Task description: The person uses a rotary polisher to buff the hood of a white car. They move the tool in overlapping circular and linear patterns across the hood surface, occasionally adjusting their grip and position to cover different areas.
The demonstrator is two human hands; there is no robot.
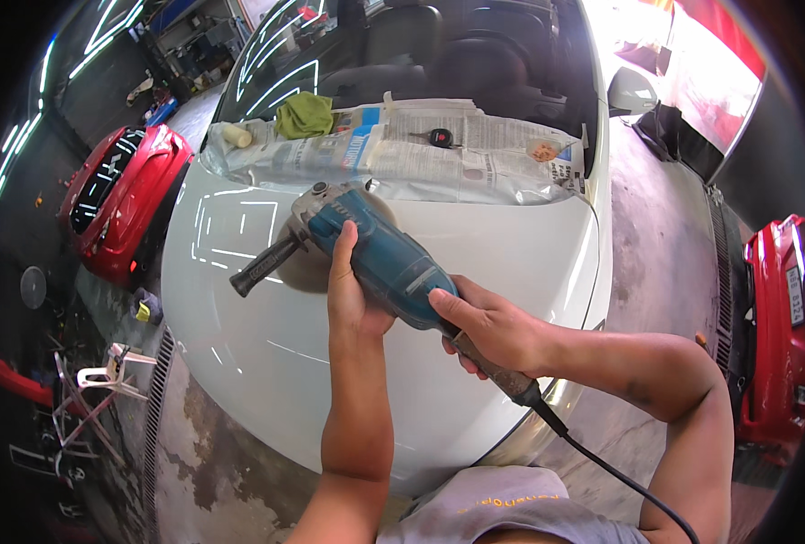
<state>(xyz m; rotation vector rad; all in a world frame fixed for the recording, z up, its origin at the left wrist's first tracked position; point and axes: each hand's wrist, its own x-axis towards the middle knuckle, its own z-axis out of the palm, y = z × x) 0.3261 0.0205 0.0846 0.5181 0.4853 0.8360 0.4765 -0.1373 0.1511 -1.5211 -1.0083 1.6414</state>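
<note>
Both my hands hold a blue-green rotary polisher [389, 263] over a white car hood [475, 258]. My left hand [353, 295] supports the motor housing near the grey gear head, thumb along its side. Around the rear grip, where the black cord [615, 470] comes out, my right hand [493, 326] is wrapped. A black side handle [266, 267] sticks out to the left, with no hand on it. The round pad [307, 270] is mostly hidden behind the tool and looks blurred; whether it touches the paint I cannot tell.
Taped newspaper [412, 154] covers the hood's rear edge, bearing a green cloth [305, 115], a pale cylinder [237, 135] and a black key [439, 138]. Red bumpers [144, 208] stand on both sides. A white plastic stool [112, 372] is at left. The cord trails past my right arm.
</note>
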